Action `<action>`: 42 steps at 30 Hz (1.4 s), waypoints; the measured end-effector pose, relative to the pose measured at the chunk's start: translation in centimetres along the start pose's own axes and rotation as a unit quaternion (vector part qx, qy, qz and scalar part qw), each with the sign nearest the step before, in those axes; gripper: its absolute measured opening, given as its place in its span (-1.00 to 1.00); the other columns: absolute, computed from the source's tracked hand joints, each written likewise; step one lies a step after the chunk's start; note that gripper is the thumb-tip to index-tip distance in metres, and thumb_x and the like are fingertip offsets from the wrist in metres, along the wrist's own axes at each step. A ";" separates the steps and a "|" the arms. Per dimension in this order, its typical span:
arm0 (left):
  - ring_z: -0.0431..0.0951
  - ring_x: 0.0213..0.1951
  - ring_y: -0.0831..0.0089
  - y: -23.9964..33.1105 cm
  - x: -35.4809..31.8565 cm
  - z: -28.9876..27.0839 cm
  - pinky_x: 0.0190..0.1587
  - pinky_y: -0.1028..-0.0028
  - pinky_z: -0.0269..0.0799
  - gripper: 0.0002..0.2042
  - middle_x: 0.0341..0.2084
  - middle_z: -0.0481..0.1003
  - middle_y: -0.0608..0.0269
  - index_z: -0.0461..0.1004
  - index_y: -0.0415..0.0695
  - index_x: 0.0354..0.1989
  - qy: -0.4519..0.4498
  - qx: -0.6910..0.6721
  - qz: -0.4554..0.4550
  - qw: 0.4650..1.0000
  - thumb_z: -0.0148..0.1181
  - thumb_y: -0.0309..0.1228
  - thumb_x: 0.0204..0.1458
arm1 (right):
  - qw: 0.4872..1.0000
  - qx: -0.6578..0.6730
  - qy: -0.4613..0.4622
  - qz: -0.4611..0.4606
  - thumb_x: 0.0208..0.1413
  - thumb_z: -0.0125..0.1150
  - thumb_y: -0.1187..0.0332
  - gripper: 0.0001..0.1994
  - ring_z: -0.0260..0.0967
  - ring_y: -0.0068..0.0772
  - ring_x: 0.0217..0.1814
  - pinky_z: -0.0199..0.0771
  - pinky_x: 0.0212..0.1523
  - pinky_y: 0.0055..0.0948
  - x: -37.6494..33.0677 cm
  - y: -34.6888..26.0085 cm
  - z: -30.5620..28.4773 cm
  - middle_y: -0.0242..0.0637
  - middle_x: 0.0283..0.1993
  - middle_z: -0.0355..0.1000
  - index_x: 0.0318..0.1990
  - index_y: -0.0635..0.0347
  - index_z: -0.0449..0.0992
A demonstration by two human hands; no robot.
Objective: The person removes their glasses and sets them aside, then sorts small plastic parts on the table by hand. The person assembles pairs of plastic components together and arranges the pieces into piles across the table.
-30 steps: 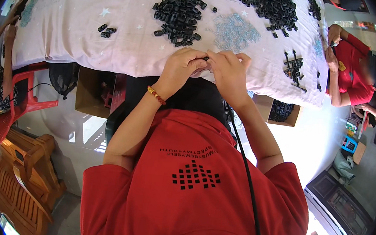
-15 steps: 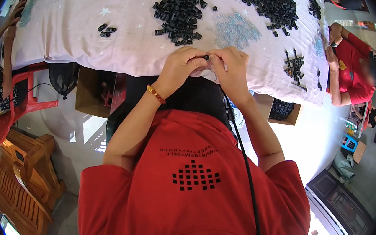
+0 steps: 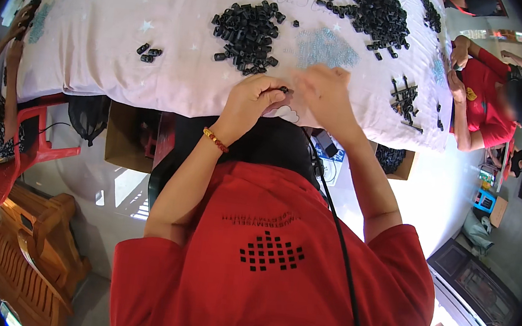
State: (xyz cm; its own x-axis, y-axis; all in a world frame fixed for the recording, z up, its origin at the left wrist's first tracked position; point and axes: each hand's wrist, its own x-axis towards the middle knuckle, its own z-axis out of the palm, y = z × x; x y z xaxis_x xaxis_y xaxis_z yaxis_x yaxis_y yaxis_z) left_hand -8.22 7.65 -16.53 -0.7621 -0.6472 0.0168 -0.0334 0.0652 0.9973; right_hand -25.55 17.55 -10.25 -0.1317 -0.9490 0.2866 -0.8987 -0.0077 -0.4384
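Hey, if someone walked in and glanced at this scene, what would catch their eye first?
Probably the heaps of small black parts spread over the pale cloth-covered table, the biggest at the far right. Next, at the near table edge, the left hand pinching one small black piece, with the right hand blurred beside it. At the right rim, another person in a red shirt leans on the table.

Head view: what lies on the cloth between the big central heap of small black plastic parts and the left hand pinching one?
Head view: only bare white cloth separates the central heap from the left hand pinching a small black part.
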 end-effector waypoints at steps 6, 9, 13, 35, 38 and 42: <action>0.52 -0.26 0.46 1.5 0.2 -0.3 -0.16 0.52 0.44 -0.83 -0.31 0.51 0.23 0.60 -0.26 -0.12 -0.036 0.061 0.018 0.997 0.21 -0.54 0.13 | 0.977 -0.155 0.144 -0.016 0.12 0.29 0.33 -0.90 0.44 -0.41 -0.18 0.07 0.09 -0.16 7.4 4.7 2.4 -0.44 -0.32 0.50 -0.22 0.00 0.64; 0.52 -0.26 0.45 1.2 0.2 -0.3 -0.16 0.50 0.44 -0.82 -0.31 0.54 0.23 0.62 -0.24 -0.13 -0.043 0.050 0.025 0.998 0.20 -0.52 0.12 | 0.963 -0.245 0.108 -0.029 0.10 0.31 0.30 -0.93 0.44 -0.39 -0.14 0.07 0.10 -0.11 9.3 5.6 3.3 -0.45 -0.32 0.50 -0.29 -0.01 0.63; 0.54 -0.24 0.21 1.2 0.4 -0.1 -0.14 0.35 0.45 -0.82 -0.34 0.55 0.12 0.61 -0.22 -0.21 -0.036 0.052 0.051 0.997 0.23 -0.39 0.11 | 0.956 -0.291 0.027 -0.023 0.07 0.33 0.29 -0.93 0.42 -0.33 -0.07 0.07 0.13 -0.03 10.2 6.2 4.0 -0.43 -0.31 0.50 -0.33 -0.01 0.63; 0.52 -0.31 0.33 1.7 -0.1 -0.2 -0.21 0.41 0.45 -0.83 -0.36 0.53 0.16 0.60 -0.25 -0.21 -0.044 0.037 0.022 0.998 0.27 -0.41 0.11 | 0.931 -0.355 0.006 -0.081 -0.01 0.15 0.48 -0.93 0.42 -0.31 -0.11 0.12 0.16 -0.06 10.6 4.9 3.5 -0.34 -0.36 0.43 -0.41 0.03 0.51; 0.52 -0.32 0.34 1.6 -0.1 -0.1 -0.23 0.42 0.44 -0.83 -0.39 0.53 0.17 0.60 -0.24 -0.22 -0.039 0.042 0.040 0.998 0.27 -0.40 0.12 | 0.942 -0.328 0.024 -0.070 0.02 0.19 0.43 -0.97 0.44 -0.33 -0.16 0.12 0.10 -0.09 10.2 4.6 2.6 -0.37 -0.39 0.46 -0.43 0.04 0.50; 0.51 -0.37 0.36 0.7 0.0 0.4 -0.27 0.44 0.42 -0.84 -0.42 0.53 0.19 0.58 -0.26 -0.24 -0.019 0.014 0.012 1.000 0.25 -0.40 0.14 | 0.983 -0.178 0.049 0.021 0.13 0.20 0.38 -0.94 0.47 -0.31 -0.24 0.09 0.05 -0.12 8.1 3.0 0.7 -0.37 -0.36 0.53 -0.39 0.07 0.54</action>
State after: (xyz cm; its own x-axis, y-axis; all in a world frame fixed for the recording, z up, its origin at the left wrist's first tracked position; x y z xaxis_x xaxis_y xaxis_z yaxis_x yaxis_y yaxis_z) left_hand -8.52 8.04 -15.86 -0.7871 -0.6158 0.0366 -0.0327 0.1009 0.9944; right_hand -29.02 9.58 -9.79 -0.1950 -0.9110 0.3633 -0.9789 0.1577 -0.1299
